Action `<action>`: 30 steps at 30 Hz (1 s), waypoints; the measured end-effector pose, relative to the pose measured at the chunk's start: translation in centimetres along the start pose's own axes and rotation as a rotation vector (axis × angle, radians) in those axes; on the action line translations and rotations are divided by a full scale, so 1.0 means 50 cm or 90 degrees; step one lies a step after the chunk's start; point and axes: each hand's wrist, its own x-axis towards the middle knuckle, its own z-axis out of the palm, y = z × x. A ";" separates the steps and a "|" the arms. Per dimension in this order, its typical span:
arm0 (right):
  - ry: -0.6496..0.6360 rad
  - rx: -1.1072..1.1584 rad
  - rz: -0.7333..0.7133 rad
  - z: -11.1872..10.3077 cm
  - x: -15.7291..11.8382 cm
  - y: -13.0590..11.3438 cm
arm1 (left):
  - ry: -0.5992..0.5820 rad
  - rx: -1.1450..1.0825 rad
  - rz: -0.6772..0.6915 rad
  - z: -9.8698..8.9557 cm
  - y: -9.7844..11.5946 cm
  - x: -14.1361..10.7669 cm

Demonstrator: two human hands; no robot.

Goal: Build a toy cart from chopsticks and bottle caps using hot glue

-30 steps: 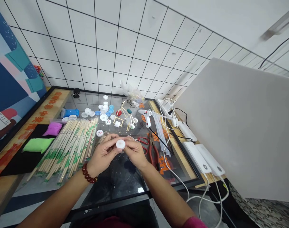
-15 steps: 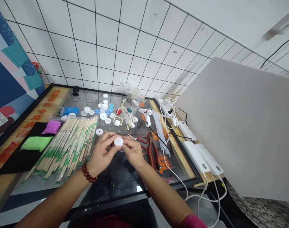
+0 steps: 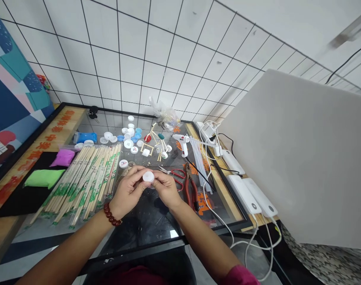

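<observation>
Between my two hands is a white bottle cap [image 3: 148, 176], its flat round face turned up toward me. My left hand [image 3: 129, 190] pinches its left edge, thumb below and fingers curled behind. From the other side my right hand [image 3: 167, 190] grips it with thumb and fingertips. Part of a second round, pale thing shows just beneath the cap, too covered to name. Red-handled scissors [image 3: 178, 173] lie just beyond my right hand, with red-handled pliers [image 3: 191, 188] beside them. A printed white cap [image 3: 123, 163] rests beyond my left hand.
Wrapped chopsticks [image 3: 82, 182] spread at left beside green [image 3: 43, 179] and purple [image 3: 62, 157] clay packs. White and blue caps [image 3: 129, 134] and a small stick frame [image 3: 146, 149] stand farther back. At right are a glue gun [image 3: 182, 143], glue sticks [image 3: 199, 162] and white cables [image 3: 208, 198].
The view has shifted very slightly, so the table things sit a little farther left. Both hands keep the same hold on the cap.
</observation>
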 end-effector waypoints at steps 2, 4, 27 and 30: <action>0.008 -0.027 -0.023 -0.003 0.003 -0.006 | 0.008 -0.024 -0.019 0.003 -0.005 -0.001; 0.028 -0.113 -0.060 -0.009 0.005 -0.015 | 0.013 -0.034 -0.036 0.004 -0.010 -0.002; -0.051 -0.451 -0.057 -0.025 -0.005 -0.016 | -0.001 -0.002 -0.118 -0.020 -0.032 0.017; -0.068 -0.421 -0.039 -0.028 -0.002 -0.014 | -0.016 -0.015 -0.096 -0.021 -0.030 0.016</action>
